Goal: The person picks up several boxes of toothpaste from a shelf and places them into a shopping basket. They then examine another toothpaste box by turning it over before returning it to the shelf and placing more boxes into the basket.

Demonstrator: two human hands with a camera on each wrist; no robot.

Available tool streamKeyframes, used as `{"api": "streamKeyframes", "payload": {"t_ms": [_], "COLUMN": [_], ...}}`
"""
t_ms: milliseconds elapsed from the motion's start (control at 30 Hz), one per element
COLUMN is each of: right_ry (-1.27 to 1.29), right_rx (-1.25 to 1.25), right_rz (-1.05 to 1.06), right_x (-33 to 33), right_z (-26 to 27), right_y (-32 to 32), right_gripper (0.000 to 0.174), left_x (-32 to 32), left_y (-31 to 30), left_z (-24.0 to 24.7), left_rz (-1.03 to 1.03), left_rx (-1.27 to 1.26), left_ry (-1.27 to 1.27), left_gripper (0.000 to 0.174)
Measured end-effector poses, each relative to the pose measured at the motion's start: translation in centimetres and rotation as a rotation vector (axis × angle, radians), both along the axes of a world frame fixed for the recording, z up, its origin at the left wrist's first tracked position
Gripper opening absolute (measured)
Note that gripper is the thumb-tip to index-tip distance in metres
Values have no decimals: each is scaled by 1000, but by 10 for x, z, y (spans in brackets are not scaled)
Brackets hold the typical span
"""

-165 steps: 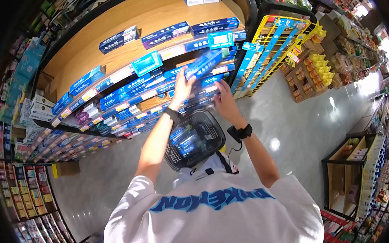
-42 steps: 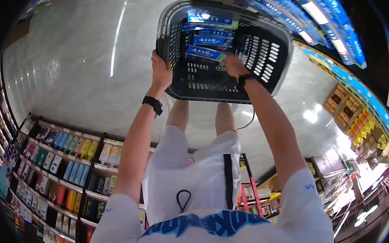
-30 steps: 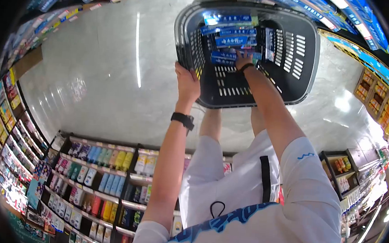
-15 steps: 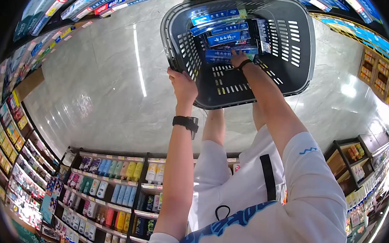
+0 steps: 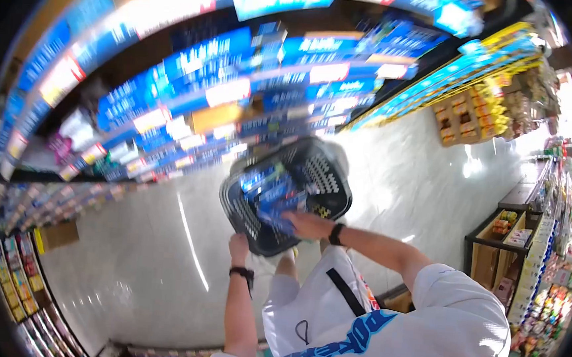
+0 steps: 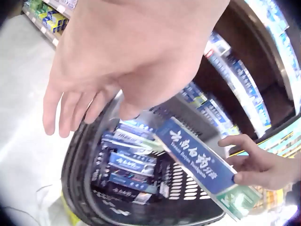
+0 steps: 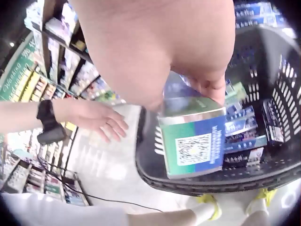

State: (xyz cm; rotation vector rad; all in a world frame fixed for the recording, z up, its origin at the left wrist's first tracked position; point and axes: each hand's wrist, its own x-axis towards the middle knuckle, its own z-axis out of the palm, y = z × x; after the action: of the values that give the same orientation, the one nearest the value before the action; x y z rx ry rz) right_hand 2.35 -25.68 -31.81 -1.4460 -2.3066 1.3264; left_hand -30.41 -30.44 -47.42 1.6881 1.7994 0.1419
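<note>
My right hand [image 5: 309,225] grips one end of a toothpaste box [image 6: 193,155], blue with a green end. The box is tilted over the black shopping basket [image 5: 243,217], and its green end with a square code faces the camera in the right wrist view. My left hand [image 7: 96,117] is beside the basket with its fingers loosely extended and holds nothing. In the left wrist view that hand hangs above the basket's rim [image 6: 77,183]. Several more blue toothpaste boxes [image 6: 131,162] lie inside the basket.
Shelves of blue boxes [image 5: 208,60], blurred in the head view, stand just beyond the basket. A yellow wire rack [image 5: 439,76] is at their right end, with stacked cartons [image 5: 462,118] past it. Grey floor [image 5: 161,256] stretches to the left.
The head view has swung up towards the shelves. My right hand has lifted a toothpaste box from the basket's bottom. My left hand has let go of the basket's rim.
</note>
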Motion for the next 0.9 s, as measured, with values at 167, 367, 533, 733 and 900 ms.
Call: {"api": "streamKeyframes", "payload": {"t_ms": [167, 367, 533, 733, 900], "right_ry": [72, 217, 149, -88, -121], "right_rx": [60, 145, 64, 388, 183], "right_rz": [69, -70, -243, -577, -624], "right_x": [22, 64, 110, 166, 228], "right_z": [182, 297, 336, 312, 262], "right_y": [-13, -42, -62, -66, -68], "right_gripper": [35, 32, 29, 67, 60], "left_x": [49, 74, 106, 147, 177], "left_y": [15, 30, 61, 131, 195], "left_z": [173, 294, 373, 399, 450], "left_rz": [685, 200, -132, -223, -43], "left_rx": [-264, -401, -576, -604, -121], "left_ry": [-945, -966, -1164, -1022, -1024], "left_gripper": [31, 17, 22, 47, 24]}}
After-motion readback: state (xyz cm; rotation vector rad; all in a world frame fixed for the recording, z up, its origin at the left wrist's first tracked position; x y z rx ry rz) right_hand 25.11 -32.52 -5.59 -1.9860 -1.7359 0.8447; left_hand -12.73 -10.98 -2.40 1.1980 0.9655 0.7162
